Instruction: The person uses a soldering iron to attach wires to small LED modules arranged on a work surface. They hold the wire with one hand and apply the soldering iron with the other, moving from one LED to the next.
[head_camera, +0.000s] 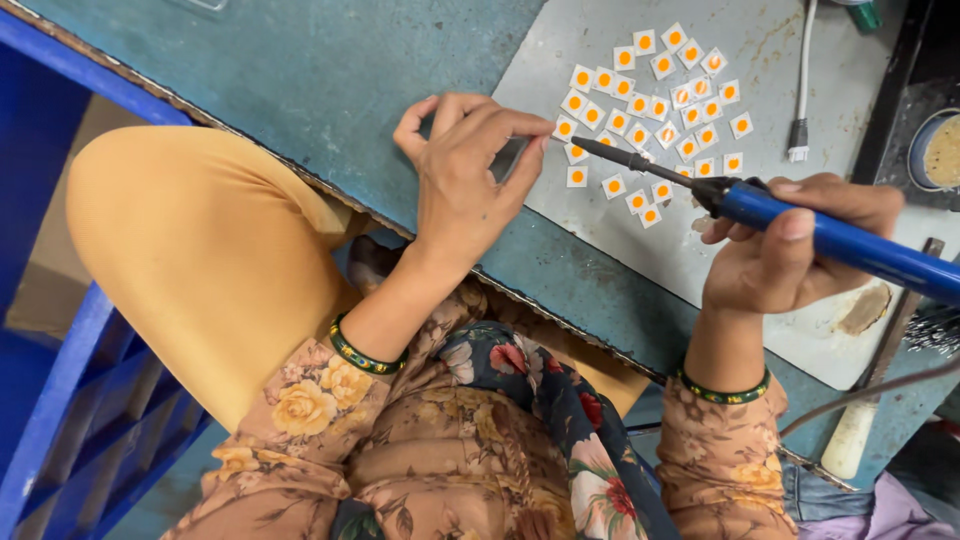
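My right hand (790, 250) grips a blue-handled soldering iron (840, 240); its dark tip reaches left to the edge of a cluster of several small white square chips with orange centres (650, 105). They lie on a grey metal plate (780, 60). My left hand (465, 165) rests at the plate's left edge, its fingers pinched close to the iron's tip and one chip (566, 128). What it pinches is too small to make out.
The plate lies on a teal workbench (330, 70). A white cable with a plug (800, 120) hangs at the top right, beside a round tin (940, 150). A file with a pale handle (870, 400) lies near the bench's right edge. Blue frame at left.
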